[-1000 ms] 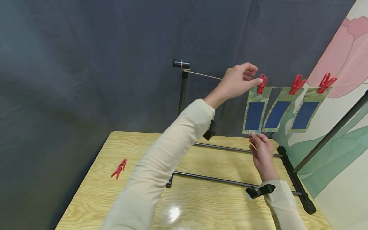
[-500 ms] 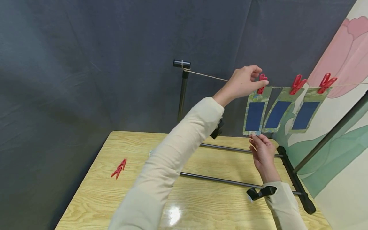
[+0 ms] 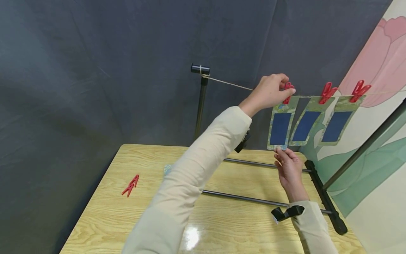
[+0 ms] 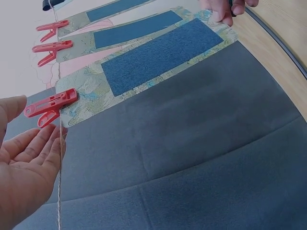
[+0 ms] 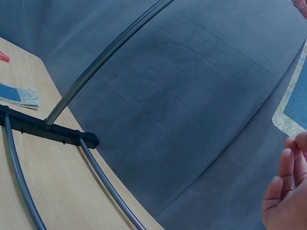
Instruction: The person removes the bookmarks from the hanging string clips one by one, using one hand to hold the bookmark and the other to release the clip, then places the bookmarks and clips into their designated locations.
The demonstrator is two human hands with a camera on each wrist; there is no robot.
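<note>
Three green-patterned cards with blue panels hang from a string (image 3: 229,84), each under a red clothespin. My left hand (image 3: 269,91) is at the leftmost clothespin (image 4: 52,103), which bites the top of its card (image 3: 280,128). In the left wrist view the thumb stands off to one side of that clothespin, and relaxed fingers lie on the other side by the string. Below, my right hand (image 3: 290,171) pinches the bottom edge of the same card between thumb and fingertips. The middle card (image 3: 306,126) and the right card (image 3: 337,127) hang beside it.
Two red clothespins (image 3: 131,186) lie on the wooden table (image 3: 104,218) at the left. A stack of patterned cards (image 5: 21,96) lies near them, mostly behind my left sleeve in the head view. A black rack (image 3: 326,197) with upright posts bears the string.
My left hand and forearm have shifted a little to the right, and the thumb has moved past the clothespin. A card's corner now shows beside the sleeve. The right hand stays at the card's bottom.
</note>
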